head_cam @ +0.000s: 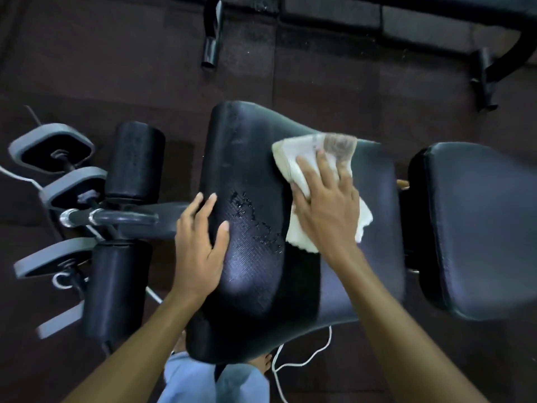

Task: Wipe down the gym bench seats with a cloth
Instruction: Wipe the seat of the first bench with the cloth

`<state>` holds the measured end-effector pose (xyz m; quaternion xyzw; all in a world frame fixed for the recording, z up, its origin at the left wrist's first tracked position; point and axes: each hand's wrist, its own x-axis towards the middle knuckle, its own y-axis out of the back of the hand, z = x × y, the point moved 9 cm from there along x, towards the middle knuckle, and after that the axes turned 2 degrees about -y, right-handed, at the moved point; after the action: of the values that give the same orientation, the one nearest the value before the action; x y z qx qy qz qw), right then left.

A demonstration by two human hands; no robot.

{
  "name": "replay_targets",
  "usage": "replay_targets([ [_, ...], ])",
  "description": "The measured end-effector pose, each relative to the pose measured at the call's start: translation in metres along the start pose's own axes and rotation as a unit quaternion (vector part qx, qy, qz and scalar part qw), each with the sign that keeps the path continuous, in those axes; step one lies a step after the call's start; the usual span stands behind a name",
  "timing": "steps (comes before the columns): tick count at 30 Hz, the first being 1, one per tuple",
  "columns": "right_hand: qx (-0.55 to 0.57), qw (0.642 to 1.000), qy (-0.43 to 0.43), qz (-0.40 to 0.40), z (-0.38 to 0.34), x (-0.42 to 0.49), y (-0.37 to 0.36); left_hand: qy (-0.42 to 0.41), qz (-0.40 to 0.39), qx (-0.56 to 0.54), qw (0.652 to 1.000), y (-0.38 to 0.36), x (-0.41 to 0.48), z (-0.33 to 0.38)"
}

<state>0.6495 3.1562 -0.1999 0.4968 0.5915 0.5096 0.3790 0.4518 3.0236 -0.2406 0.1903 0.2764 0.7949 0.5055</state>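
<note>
Black textured vinyl on the wide padded bench seat, glossy in patches, with a scatter of clear liquid droplets beaded near its middle. On the seat's right part, just beside that wet patch, a crumpled white terry cloth, far corner blurred and marked with a faded brownish print. Lies pinned under the right hand: palm down, fingers straight and spread, pressing flat rather than clutching. Left of the droplets, the left hand, likewise open, fingers nearly straight along the seat's left edge, thumb resting on top of the vinyl, holding nothing. Further right, across a narrow gap, a second black padded back pad, smooth and slightly blurred. Left of the seat, two black cylindrical foam rollers on a dark metal post, and beyond them several grey-and-black dumbbells lying on the dark rubber floor. Below the seat, a thin white cable looping over the floor, pale blue trousers and a bare foot at the bottom edge. Along the top, a black tubular metal frame of other equipment, well apart from the hands.
</note>
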Motion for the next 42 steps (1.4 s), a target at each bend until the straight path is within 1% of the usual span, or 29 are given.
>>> replay_targets([
  [2, -0.015, 1.000, -0.014, -0.002, 0.017, 0.004, 0.004, 0.001, 0.003, -0.005, 1.000, -0.001, -0.001, 0.000],
  [4, -0.010, 0.998, -0.062, -0.018, 0.026, 0.025, 0.000, 0.003, 0.006, -0.007, 1.000, 0.000, -0.001, -0.001],
  [6, 0.019, 0.990, -0.137, -0.010, 0.021, 0.050, -0.004, 0.004, 0.005, -0.006, 1.000, 0.001, 0.001, 0.000],
  [7, 0.031, 0.987, -0.159, -0.009, 0.012, 0.060, -0.006, 0.005, 0.004, -0.006, 1.000, 0.001, 0.001, 0.000],
  [8, 0.034, 0.986, -0.161, -0.014, -0.002, 0.069, -0.010, 0.006, 0.002, -0.008, 1.000, 0.002, 0.001, 0.000],
  [10, 0.028, 0.994, -0.103, -0.032, -0.040, 0.075, -0.017, 0.010, -0.003, -0.014, 1.000, 0.001, 0.001, 0.000],
  [11, 0.025, 0.997, -0.057, -0.037, -0.057, 0.069, -0.018, 0.013, -0.005, -0.016, 1.000, 0.001, 0.000, -0.001],
  [13, 0.013, 0.997, 0.064, -0.027, -0.080, 0.043, -0.016, 0.016, -0.009, -0.017, 1.000, 0.000, 0.000, -0.001],
  [15, 0.007, 0.987, 0.159, -0.024, -0.077, 0.012, -0.013, 0.021, -0.007, -0.014, 1.000, 0.001, 0.000, -0.001],
  [16, 0.000, 0.983, 0.179, -0.033, -0.065, 0.005, -0.011, 0.024, -0.006, -0.013, 1.000, 0.001, 0.000, -0.001],
  [17, -0.005, 0.983, 0.178, -0.044, -0.051, 0.008, -0.010, 0.027, -0.007, -0.015, 1.000, 0.001, 0.000, -0.001],
  [18, -0.008, 0.987, 0.154, -0.055, -0.039, 0.019, -0.010, 0.027, -0.008, -0.020, 0.999, 0.001, 0.000, -0.001],
  [20, -0.012, 0.997, 0.067, -0.047, -0.031, 0.058, -0.011, 0.027, -0.007, -0.030, 0.999, 0.001, 0.000, 0.001],
  [22, -0.010, 0.999, 0.000, -0.034, -0.053, 0.099, -0.015, 0.030, -0.008, -0.039, 0.999, 0.002, -0.001, 0.000],
  [23, -0.009, 0.999, -0.006, -0.036, -0.072, 0.113, -0.017, 0.029, -0.010, -0.041, 0.999, 0.002, -0.001, 0.000],
  [24, -0.012, 0.999, 0.011, -0.044, -0.093, 0.122, -0.020, 0.025, -0.011, -0.041, 0.999, 0.002, -0.002, 0.001],
  [25, -0.026, 0.997, 0.047, -0.056, -0.114, 0.124, -0.026, 0.021, -0.013, -0.038, 0.999, 0.002, -0.001, 0.001],
  [28, -0.071, 0.975, 0.194, -0.081, -0.154, 0.083, -0.036, 0.021, -0.010, -0.034, 0.999, 0.002, -0.001, 0.000],
  [30, -0.068, 0.960, 0.262, -0.072, -0.147, 0.046, -0.034, 0.015, -0.004, -0.029, 0.999, 0.003, -0.002, 0.000],
  [31, -0.051, 0.961, 0.267, -0.059, -0.133, 0.033, -0.029, 0.012, -0.003, -0.026, 1.000, 0.003, -0.002, 0.000],
  [33, -0.016, 0.973, 0.229, -0.041, -0.089, 0.023, -0.017, 0.015, -0.007, -0.024, 1.000, 0.002, -0.002, -0.001],
  [36, -0.007, 0.990, 0.135, -0.047, -0.040, 0.042, -0.010, 0.022, -0.010, -0.030, 0.999, 0.002, -0.003, -0.001],
  [39, -0.009, 0.999, -0.011, -0.028, -0.052, 0.089, -0.014, 0.035, -0.015, -0.035, 0.999, 0.002, -0.002, -0.003],
  [40, -0.009, 0.999, -0.039, -0.028, -0.066, 0.099, -0.017, 0.034, -0.017, -0.036, 0.999, 0.002, -0.002, -0.002],
  [41, -0.017, 0.999, -0.033, -0.031, -0.085, 0.103, -0.021, 0.030, -0.019, -0.034, 0.999, 0.002, -0.003, -0.002],
  [42, -0.029, 0.999, 0.004, -0.034, -0.104, 0.100, -0.026, 0.025, -0.020, -0.032, 0.999, 0.002, -0.003, -0.001],
])
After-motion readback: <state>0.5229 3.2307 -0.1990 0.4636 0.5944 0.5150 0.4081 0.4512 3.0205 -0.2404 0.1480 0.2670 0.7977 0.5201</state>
